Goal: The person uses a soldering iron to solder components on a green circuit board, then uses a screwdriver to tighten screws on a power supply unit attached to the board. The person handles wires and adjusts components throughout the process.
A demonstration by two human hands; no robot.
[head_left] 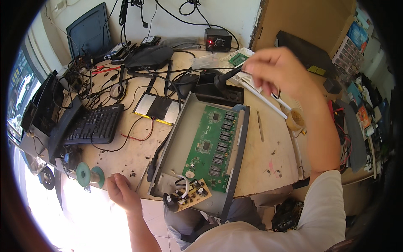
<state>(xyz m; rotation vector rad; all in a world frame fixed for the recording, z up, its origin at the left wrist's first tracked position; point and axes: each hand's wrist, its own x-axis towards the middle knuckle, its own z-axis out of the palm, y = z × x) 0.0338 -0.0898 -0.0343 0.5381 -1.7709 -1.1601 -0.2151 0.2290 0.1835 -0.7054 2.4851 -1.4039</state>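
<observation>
My right hand [273, 70] is raised over the back of the bench, thumb and fingers closed at the end of a soldering iron [228, 76]. The iron's tip end goes down into a black stand [210, 90]. My left hand [121, 190] is closed at the bench's front edge, beside a green spool of solder wire [84, 174]; what its fingers hold, if anything, is too small to make out. Between my hands an open grey metal case [171, 157] holds a green circuit board [197, 145]. A tan power board [191, 195] lies tilted over the case's near corner.
A black keyboard [94, 126] and tangled cables lie left. Behind the case are a silver drive-like box [156, 108] and a soldering station [218, 40] with a red light. Tweezers [260, 126] and a round amber tub [295, 119] lie right. An open cardboard box [302, 21] stands behind.
</observation>
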